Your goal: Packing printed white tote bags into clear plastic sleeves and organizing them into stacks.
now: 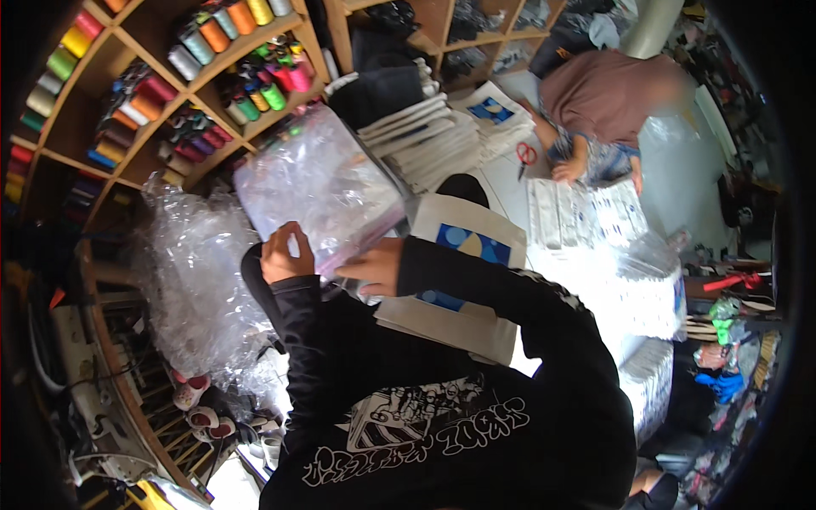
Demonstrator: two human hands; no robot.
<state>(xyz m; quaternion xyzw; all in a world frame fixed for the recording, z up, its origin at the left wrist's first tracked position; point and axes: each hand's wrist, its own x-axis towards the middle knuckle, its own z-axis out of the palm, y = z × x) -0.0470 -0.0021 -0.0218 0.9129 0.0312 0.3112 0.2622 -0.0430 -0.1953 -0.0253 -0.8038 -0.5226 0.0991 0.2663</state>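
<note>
Up close, the left hand (285, 252) is curled shut, pinching the near edge of a clear plastic bag (319, 187) between thumb and fingers. The right hand (374, 268) lies at the same edge a little further right, fingers bent over the plastic; how firmly it grips cannot be told, since the fingertips are hidden under the film. The bag stands tilted up in front of the person, between the hands and the wooden shelf (212, 64) stocked with coloured thread cones (246, 102). What sits inside the bag is hard to make out through the glare and wrinkles.

Just beside the right hand, a cream tote bag with a blue print (467, 242) lies on a small stack; the black sleeve (493, 293) covers its lower part. A heap of crumpled clear plastic (200, 280) fills the left side, its bottom lost in shadow. Further back lie stacks of folded cream bags (425, 140) and red-handled scissors (526, 155). Another person in a brownish shirt (608, 93) bends over white printed packets (586, 212), with one hand near the scissors; the rim of the view is dark and cuts off the surroundings.
</note>
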